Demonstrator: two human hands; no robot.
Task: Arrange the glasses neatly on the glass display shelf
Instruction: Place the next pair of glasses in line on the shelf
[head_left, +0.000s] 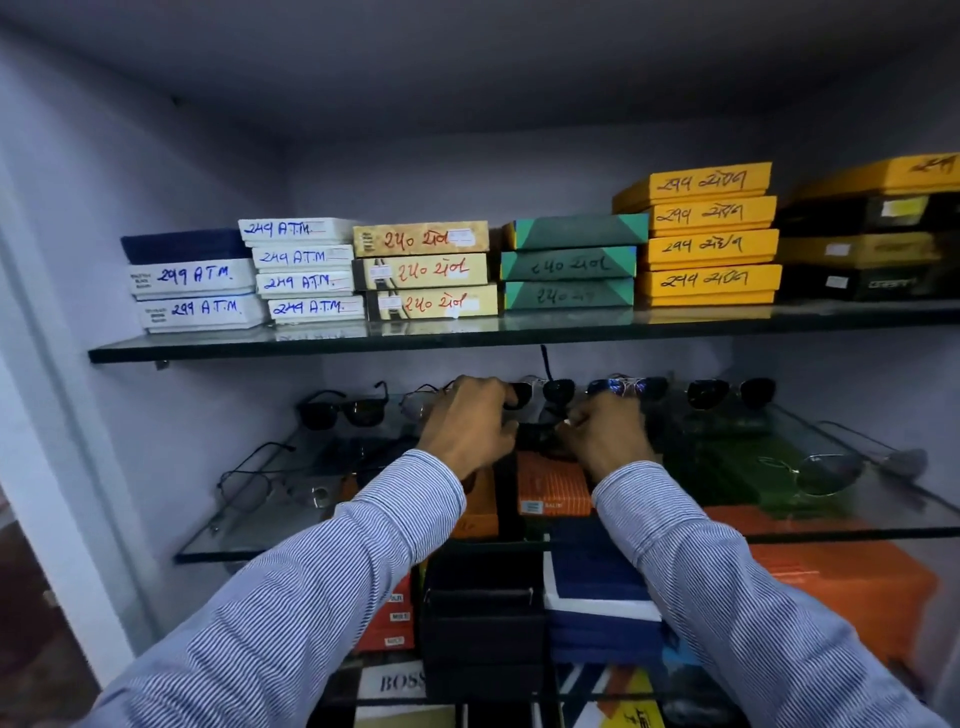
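Both hands reach onto the middle glass shelf (363, 548). My left hand (470, 423) and my right hand (605, 434) grip a dark pair of sunglasses (540, 395) between them, one temple arm sticking up. Along the back of the shelf stand black sunglasses (343, 410) at the left, blue mirrored sunglasses (626, 387) and dark round sunglasses (730, 392) at the right. A thin wire frame (249, 483) lies at the front left. A metal aviator pair (826, 470) lies at the front right.
The upper glass shelf (311, 345) holds stacks of labelled boxes: white (200, 293), cream (426, 270), green (571, 265), yellow (709, 244), black (867, 244). Orange (852, 577), black (483, 623) and blue boxes (597, 592) fill the shelf below. A white wall (78, 415) closes the left.
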